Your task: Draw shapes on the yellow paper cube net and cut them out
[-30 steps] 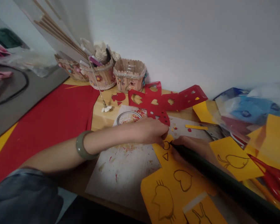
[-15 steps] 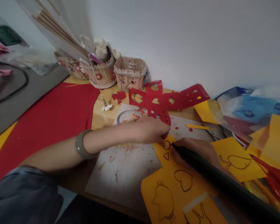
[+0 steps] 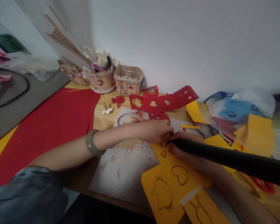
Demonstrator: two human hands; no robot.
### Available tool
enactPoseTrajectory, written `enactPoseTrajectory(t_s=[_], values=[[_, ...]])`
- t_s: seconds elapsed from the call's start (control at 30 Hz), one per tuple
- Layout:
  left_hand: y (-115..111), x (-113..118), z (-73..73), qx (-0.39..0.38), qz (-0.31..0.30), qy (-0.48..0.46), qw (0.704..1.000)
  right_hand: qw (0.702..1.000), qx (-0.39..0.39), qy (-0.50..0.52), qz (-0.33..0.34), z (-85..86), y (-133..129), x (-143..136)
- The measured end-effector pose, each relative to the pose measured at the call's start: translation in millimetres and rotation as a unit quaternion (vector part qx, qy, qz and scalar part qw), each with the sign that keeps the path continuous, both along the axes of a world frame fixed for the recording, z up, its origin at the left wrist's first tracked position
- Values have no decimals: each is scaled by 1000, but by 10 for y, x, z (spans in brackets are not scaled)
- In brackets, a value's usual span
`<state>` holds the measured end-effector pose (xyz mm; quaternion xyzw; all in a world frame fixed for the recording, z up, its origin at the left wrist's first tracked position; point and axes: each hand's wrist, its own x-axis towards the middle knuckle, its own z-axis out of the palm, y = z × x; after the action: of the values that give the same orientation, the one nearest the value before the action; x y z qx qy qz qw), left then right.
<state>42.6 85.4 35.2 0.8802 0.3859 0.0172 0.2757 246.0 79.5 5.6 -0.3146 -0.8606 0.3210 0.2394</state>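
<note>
My left hand (image 3: 157, 130), with a green bangle (image 3: 91, 143) on its wrist, bends its fingers onto the top end of a yellow paper sheet (image 3: 154, 177). My right hand (image 3: 177, 143) grips a long black pen-like tool (image 3: 214, 155). Its tip is by a small drawn circle (image 3: 163, 143), close to the left fingertips. The sheet also bears a drawn triangle, a heart and a spiky-haired head. Over its lower part lies a smaller yellow piece (image 3: 202, 207) with a bunny-like outline. Both hands rest above a stained white board (image 3: 121, 174).
Red paper with cut-out holes (image 3: 163, 101) lies behind my hands. Decorated wooden baskets (image 3: 128, 81) stand by the wall. At left is a large red sheet (image 3: 51, 124). Yellow papers (image 3: 259, 133), red scissor handles (image 3: 263, 185) and a blue-and-white bag (image 3: 240, 109) lie at right.
The black tool has swung flatter, its back end now pointing to the right. The right forearm has come into view below it. The whole view has shifted slightly.
</note>
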Motion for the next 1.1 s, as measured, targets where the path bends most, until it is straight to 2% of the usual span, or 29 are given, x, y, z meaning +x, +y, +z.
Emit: enactPoseTrajectory(t_s=[0.23, 0.37, 0.5, 0.73, 0.93, 1.1], values=[[65, 76, 155, 10, -20, 11, 1000, 997, -78, -6, 13, 96, -6, -2], [36, 94, 237, 13, -16, 35, 999, 997, -77, -10, 7, 112, 8, -32], [24, 98, 260, 16, -15, 55, 998, 997, -77, -7, 13, 130, -3, -40], [-18, 25, 220, 31, 12, 50, 998, 996, -92, -5, -2, 131, -61, -29], [-114, 22, 121, 24, 72, 61, 995, 994, -101, 2, 35, 65, 46, 25], [-111, 15, 47, 11, 68, 30, 997, 995, -89, 10, 36, 36, 52, 38]])
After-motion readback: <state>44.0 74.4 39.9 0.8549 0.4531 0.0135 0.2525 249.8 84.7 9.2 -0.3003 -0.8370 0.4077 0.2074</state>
